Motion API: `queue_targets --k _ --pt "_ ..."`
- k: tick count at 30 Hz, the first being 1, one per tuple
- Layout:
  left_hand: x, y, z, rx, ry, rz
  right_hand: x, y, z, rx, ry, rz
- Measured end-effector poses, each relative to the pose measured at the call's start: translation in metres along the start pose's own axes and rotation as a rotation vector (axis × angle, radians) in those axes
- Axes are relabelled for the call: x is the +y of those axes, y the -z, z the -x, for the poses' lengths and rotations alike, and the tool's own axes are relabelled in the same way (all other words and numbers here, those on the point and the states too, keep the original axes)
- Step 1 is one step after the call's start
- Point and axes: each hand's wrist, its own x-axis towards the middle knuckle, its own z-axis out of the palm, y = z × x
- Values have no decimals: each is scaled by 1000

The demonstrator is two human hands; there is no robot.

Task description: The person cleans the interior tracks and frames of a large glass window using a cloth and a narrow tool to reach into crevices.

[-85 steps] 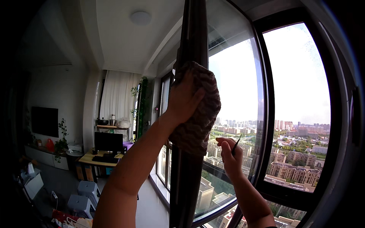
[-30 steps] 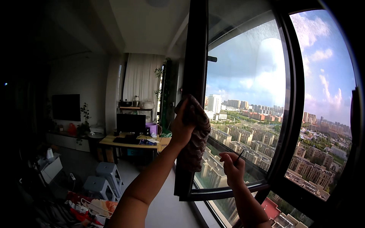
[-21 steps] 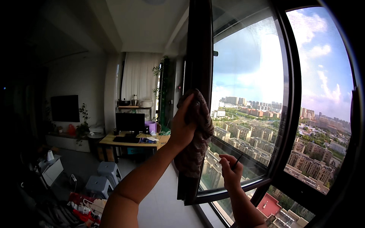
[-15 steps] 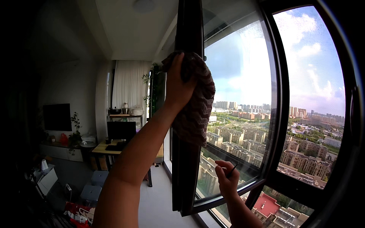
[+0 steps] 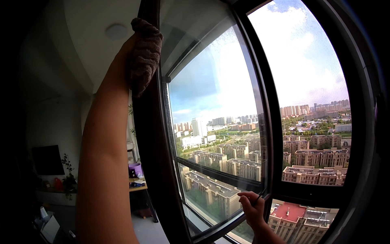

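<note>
A brown cloth (image 5: 146,57) with a wavy ribbed texture is pressed against the dark edge of the open window sash (image 5: 149,134), high up. My left hand (image 5: 128,51) grips it from the left side with the arm stretched upward; the cloth hides most of its fingers. Low at the right, my right hand (image 5: 254,208) is closed in front of the sash's lower right corner. A thin dark stick-like piece (image 5: 258,198) shows between its thumb and fingers; what it belongs to is unclear.
To the right, a dark fixed frame (image 5: 308,191) holds another pane, with buildings far below. Behind my left arm stands a desk (image 5: 138,187) with a purple container (image 5: 135,169). A dark screen (image 5: 45,160) and a plant (image 5: 68,171) are further left.
My left hand has slid the cloth upward along the sash edge. The view has shifted, so the sash appears further left. My right hand keeps its closed grip, low by the sash.
</note>
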Motion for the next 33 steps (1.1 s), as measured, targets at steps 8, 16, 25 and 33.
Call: queue_targets --k 8,16,25,33 --pt "-21 21 37 437 -354 -418 16 5 -6 -120 -143 -15" --pt "-119 9 49 1074 -625 -1030 27 -9 13 -103 -218 -92" --pt "-234 -17 74 1295 -577 -1255 4 24 45 -47 -174 -111" --pt "-318 -38 99 1384 -525 -1286 -11 7 76 -89 -232 -115"
